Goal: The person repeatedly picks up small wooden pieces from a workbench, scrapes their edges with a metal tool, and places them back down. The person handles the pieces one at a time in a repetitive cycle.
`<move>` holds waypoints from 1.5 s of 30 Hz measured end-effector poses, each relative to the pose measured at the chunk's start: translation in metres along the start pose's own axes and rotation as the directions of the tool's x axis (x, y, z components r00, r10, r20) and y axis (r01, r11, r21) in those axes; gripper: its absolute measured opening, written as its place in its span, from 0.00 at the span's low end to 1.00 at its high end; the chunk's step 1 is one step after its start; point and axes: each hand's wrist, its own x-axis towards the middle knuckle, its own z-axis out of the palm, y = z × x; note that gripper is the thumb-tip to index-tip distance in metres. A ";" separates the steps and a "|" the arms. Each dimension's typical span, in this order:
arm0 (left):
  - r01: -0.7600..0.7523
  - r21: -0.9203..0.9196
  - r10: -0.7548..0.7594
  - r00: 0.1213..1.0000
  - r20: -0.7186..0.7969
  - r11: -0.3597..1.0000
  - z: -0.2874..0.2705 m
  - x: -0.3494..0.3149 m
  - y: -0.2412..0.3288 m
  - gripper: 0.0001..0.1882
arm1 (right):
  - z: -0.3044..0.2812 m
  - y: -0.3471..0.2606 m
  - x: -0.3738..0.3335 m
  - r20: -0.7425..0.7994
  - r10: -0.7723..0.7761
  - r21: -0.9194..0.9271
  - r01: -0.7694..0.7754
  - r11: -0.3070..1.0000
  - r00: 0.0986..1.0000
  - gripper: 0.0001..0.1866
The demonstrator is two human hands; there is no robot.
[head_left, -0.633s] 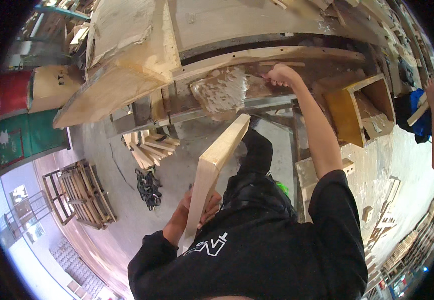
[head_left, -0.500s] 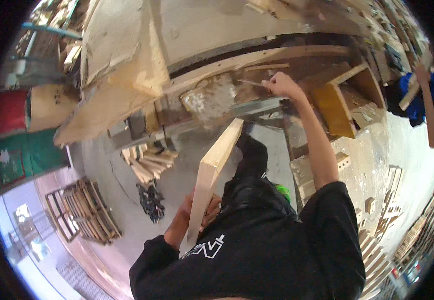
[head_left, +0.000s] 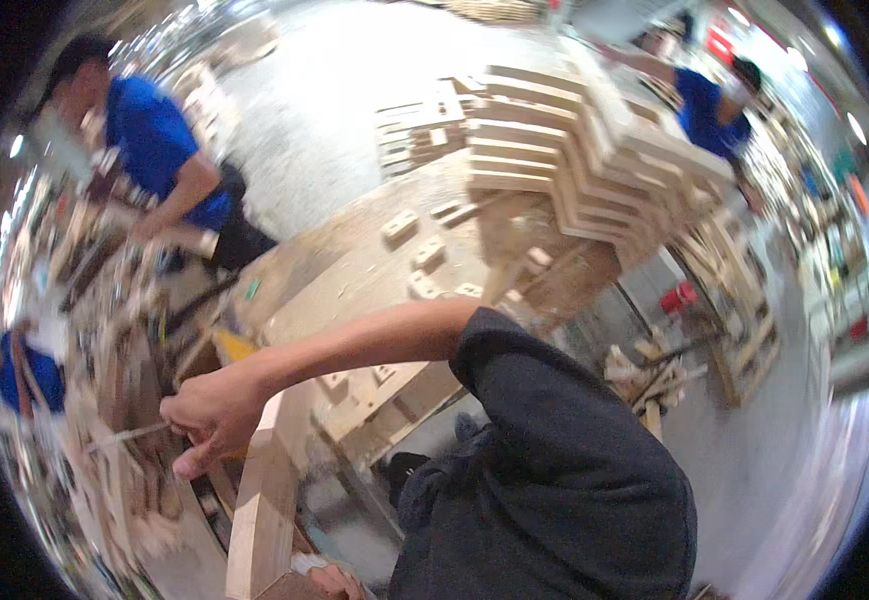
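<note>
My right hand [head_left: 216, 418] reaches across to the left of the view, its fingers closed around a thin, pale stick [head_left: 134, 433]. The stick's far end is blurred, so I cannot make out its kind. Close beside that hand stands a pale wooden board [head_left: 266, 500], tilted, with an angled upper end. Down at the lower edge, my left hand [head_left: 329, 578] shows only in part, its fingers bent against the lower part of the board.
A wooden workbench [head_left: 329, 290] carries drilled wooden blocks [head_left: 400, 226] and a large stack of angled wooden frames [head_left: 604, 150]. Persons in blue shirts work at the left [head_left: 154, 140] and far right [head_left: 699, 110]. Wood scraps [head_left: 644, 375] lie on the floor near a red object [head_left: 678, 296].
My view has swung to the right, bringing the stacked frames and co-workers into sight. The board and both hands have come along, the stick still in my right hand.
</note>
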 end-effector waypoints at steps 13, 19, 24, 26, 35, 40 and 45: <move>-0.016 0.968 -0.824 0.522 0.220 0.249 0.243 0.119 0.091 0.46 | -0.070 -0.149 -0.303 -0.072 0.541 0.238 -0.513 0.825 0.838 0.36; -0.752 0.657 -0.965 0.137 0.224 0.046 0.448 0.128 0.112 0.52 | -0.032 -0.210 -0.394 -0.589 0.497 0.243 -0.447 0.861 0.637 0.39; -0.935 -0.085 -0.596 0.147 0.789 -0.343 0.513 0.099 0.067 0.41 | -0.003 -0.231 -0.431 -0.914 0.336 0.247 -0.346 0.905 0.228 0.46; -0.847 -0.233 -0.468 0.021 0.883 -0.478 0.524 0.095 0.051 0.33 | -0.004 -0.239 -0.449 -0.961 0.212 0.117 -0.434 0.893 0.177 0.51; -0.525 -0.195 -0.199 -0.051 0.979 -0.828 0.499 0.152 0.073 0.26 | -0.053 -0.272 -0.481 -0.819 0.042 -0.573 -0.820 -0.007 0.572 0.56; -0.539 0.058 -0.061 0.200 0.978 -0.840 0.419 0.174 0.122 0.23 | -0.119 -0.231 -0.515 -0.937 0.197 -0.323 -0.929 -0.181 0.287 0.43; -0.461 0.329 0.096 0.459 0.883 -0.824 0.332 0.175 0.154 0.21 | -0.183 -0.174 -0.572 -0.879 0.357 -0.456 -0.773 -0.441 0.315 0.54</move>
